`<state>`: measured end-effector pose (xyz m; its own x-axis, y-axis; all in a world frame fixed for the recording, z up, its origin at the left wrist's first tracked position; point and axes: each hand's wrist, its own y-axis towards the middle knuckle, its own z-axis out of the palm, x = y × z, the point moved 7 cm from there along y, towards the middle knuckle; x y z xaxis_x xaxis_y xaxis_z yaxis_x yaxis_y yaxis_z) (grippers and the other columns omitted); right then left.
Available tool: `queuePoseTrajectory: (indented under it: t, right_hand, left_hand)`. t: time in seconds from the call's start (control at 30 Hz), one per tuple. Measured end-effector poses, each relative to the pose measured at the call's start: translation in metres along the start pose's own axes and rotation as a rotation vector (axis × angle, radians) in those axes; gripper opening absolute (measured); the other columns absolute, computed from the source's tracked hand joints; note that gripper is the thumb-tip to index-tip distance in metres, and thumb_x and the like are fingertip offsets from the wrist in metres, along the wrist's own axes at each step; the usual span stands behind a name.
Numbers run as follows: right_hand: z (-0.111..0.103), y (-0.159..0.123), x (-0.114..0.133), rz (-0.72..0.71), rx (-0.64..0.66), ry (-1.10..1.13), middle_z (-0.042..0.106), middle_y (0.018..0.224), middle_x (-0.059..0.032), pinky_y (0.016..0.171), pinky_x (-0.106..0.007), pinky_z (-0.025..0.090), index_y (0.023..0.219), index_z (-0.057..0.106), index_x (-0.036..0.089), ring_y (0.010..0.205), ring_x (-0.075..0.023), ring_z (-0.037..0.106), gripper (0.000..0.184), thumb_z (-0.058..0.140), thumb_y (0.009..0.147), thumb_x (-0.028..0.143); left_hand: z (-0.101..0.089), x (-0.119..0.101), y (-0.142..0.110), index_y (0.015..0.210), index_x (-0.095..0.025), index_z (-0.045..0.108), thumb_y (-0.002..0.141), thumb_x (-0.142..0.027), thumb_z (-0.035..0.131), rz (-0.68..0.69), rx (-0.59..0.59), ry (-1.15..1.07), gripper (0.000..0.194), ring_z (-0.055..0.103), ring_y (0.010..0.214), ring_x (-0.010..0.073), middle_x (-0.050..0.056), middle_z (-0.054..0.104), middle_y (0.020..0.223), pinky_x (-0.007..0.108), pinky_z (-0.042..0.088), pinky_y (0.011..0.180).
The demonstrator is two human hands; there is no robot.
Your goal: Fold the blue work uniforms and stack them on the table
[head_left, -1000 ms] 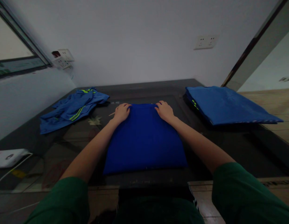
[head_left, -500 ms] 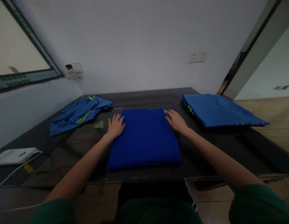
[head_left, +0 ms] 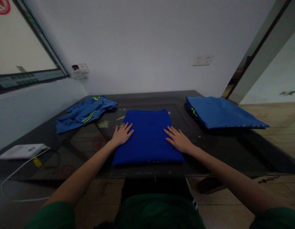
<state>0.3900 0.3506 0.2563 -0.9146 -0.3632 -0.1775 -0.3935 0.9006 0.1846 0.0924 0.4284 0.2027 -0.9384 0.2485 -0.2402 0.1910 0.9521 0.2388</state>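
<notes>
A folded royal-blue garment (head_left: 148, 140) lies flat on the dark table (head_left: 223, 156) in front of me, roughly a square; its exact kind does not show. My left hand (head_left: 121, 133) rests on its left edge, palm down with the fingers spread. On the opposite edge lies my right hand (head_left: 178, 138), also flat, its fingers stretched out and pointing inward. Neither hand grips the cloth.
At the back left is a crumpled blue garment (head_left: 86, 111) with yellow-green stripes. A stack of folded blue clothes (head_left: 223, 113) sits at the right. On the left, a white device (head_left: 22, 151) has a cable (head_left: 16, 173) hanging over the table edge.
Both hands have slid toward me along the sides of the folded garment, and now lie more over its surface. The garment stays folded; the view has shifted slightly.
</notes>
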Motion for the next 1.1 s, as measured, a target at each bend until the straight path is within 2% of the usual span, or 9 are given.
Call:
queuePoseTrajectory:
  t: [0.07,0.13,0.23,0.33,0.47,0.7,0.97,1.1]
  right_hand:
    - [-0.007,-0.003,0.000,0.016,-0.003,-0.019,0.027,0.155,-0.0088,0.113,-0.056,0.022,0.147,0.034,0.024,0.144,-0.0269,0.019,0.056,0.035,0.096,0.047]
    - [-0.018,-0.002,0.014,-0.003,-0.038,-0.013,0.031,0.153,-0.0118,0.114,-0.054,0.020,0.144,0.041,0.020,0.144,-0.0276,0.020,0.055,0.038,0.095,0.044]
    - [-0.026,0.000,0.051,-0.091,-0.085,0.086,0.032,0.152,-0.0128,0.116,-0.048,0.022,0.143,0.042,0.016,0.144,-0.0248,0.021,0.055,0.036,0.095,0.043]
    - [-0.013,-0.003,0.079,-0.151,-0.009,0.148,0.031,0.153,-0.0119,0.116,-0.046,0.024,0.147,0.037,0.017,0.143,-0.0237,0.024,0.059,0.033,0.096,0.048]
    - [0.002,-0.016,0.081,-0.170,0.025,0.092,0.025,0.155,-0.0071,0.117,-0.048,0.020,0.149,0.030,0.025,0.144,-0.0252,0.019,0.061,0.032,0.095,0.054]
    - [0.000,-0.034,0.061,-0.157,-0.016,0.053,0.023,0.156,-0.0026,0.117,-0.047,0.019,0.148,0.029,0.033,0.145,-0.0242,0.016,0.057,0.033,0.095,0.054]
    - [-0.002,-0.044,0.049,-0.102,0.002,0.025,0.023,0.155,-0.0107,0.116,-0.051,0.020,0.148,0.032,0.025,0.144,-0.0279,0.018,0.060,0.037,0.095,0.052]
    - [-0.015,-0.033,0.066,-0.144,0.031,0.067,0.028,0.153,-0.0146,0.115,-0.053,0.023,0.145,0.039,0.017,0.143,-0.0326,0.019,0.066,0.043,0.091,0.055]
  left_hand:
    - [-0.009,-0.009,-0.007,0.150,-0.021,0.025,0.097,-0.044,0.026,0.020,-0.060,0.048,0.058,0.024,0.143,0.0279,0.013,0.032,0.152,0.060,0.000,0.114]
    - [-0.012,-0.029,-0.017,0.150,-0.019,0.024,0.096,-0.043,0.029,0.083,-0.074,0.022,0.059,0.028,0.141,0.0293,0.015,0.037,0.149,0.061,0.001,0.113]
    - [-0.005,-0.072,-0.041,0.150,-0.030,0.023,0.096,-0.050,0.027,0.284,0.015,-0.124,0.058,0.027,0.142,0.0279,0.008,0.032,0.153,0.059,0.015,0.113]
    - [-0.002,-0.101,-0.066,0.149,-0.040,0.021,0.096,-0.055,0.024,0.439,0.009,-0.156,0.054,0.020,0.144,0.0254,0.001,0.023,0.157,0.055,0.018,0.114]
    - [-0.002,-0.097,-0.083,0.149,-0.040,0.020,0.096,-0.056,0.027,0.487,-0.016,-0.096,0.056,0.017,0.145,0.0235,0.000,0.019,0.158,0.049,0.016,0.117]
    - [-0.001,-0.078,-0.088,0.151,-0.035,0.017,0.089,-0.067,0.035,0.524,0.004,-0.064,0.072,0.017,0.145,0.0234,0.002,0.017,0.158,0.043,0.012,0.118]
    - [-0.001,-0.073,-0.089,0.152,-0.029,0.015,0.084,-0.072,0.040,0.548,0.080,-0.093,0.084,0.012,0.146,0.0263,0.007,0.013,0.159,0.046,0.009,0.118]
    - [-0.007,-0.086,-0.088,0.152,-0.025,0.017,0.085,-0.070,0.040,0.524,0.133,-0.165,0.084,0.008,0.146,0.0281,0.010,0.011,0.159,0.051,0.010,0.117]
